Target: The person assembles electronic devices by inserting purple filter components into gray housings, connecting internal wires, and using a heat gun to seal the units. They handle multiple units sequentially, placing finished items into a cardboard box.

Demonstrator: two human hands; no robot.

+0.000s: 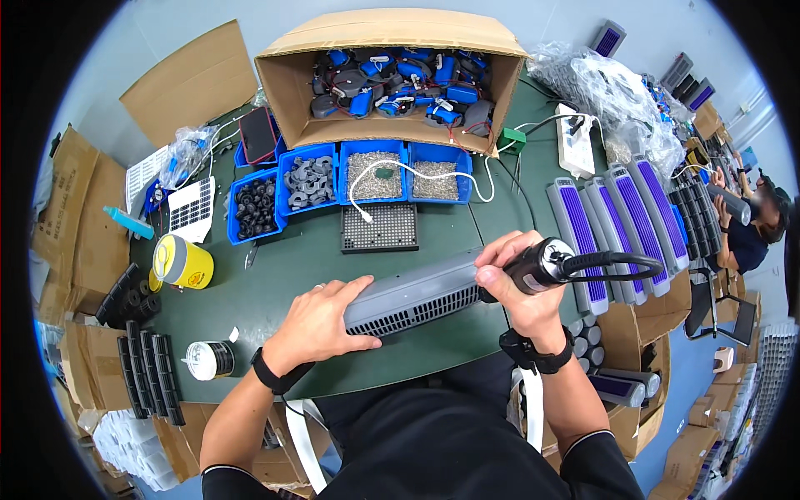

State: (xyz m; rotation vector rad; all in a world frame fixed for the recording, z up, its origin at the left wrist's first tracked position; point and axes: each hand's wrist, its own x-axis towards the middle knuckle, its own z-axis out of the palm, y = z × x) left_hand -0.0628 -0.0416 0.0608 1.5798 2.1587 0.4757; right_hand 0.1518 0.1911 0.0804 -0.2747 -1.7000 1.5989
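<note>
A long grey plastic housing (pixel 417 290) with a black slotted grille along its side is held over the green table, slanting up to the right. My left hand (pixel 323 323) grips its left end, thumb below and fingers on top. My right hand (pixel 521 279) is wrapped round a black corded electric screwdriver (pixel 540 265) at the housing's right end, its thumb and fingertips close against that end. The driver's tip is hidden behind my fingers. Beyond the housing lies a black perforated tray (pixel 379 228), with a white cable (pixel 417 173) hanging over the bins behind it.
Blue bins hold small screws (pixel 373 185), grey parts (pixel 311 182) and black round parts (pixel 256 207). Behind them a cardboard box (pixel 287 108) holds blue battery packs. Finished-looking purple-and-grey units (pixel 583 242) stand at right. A yellow tub (pixel 185 262) is at left. Another person (pixel 746 237) sits far right.
</note>
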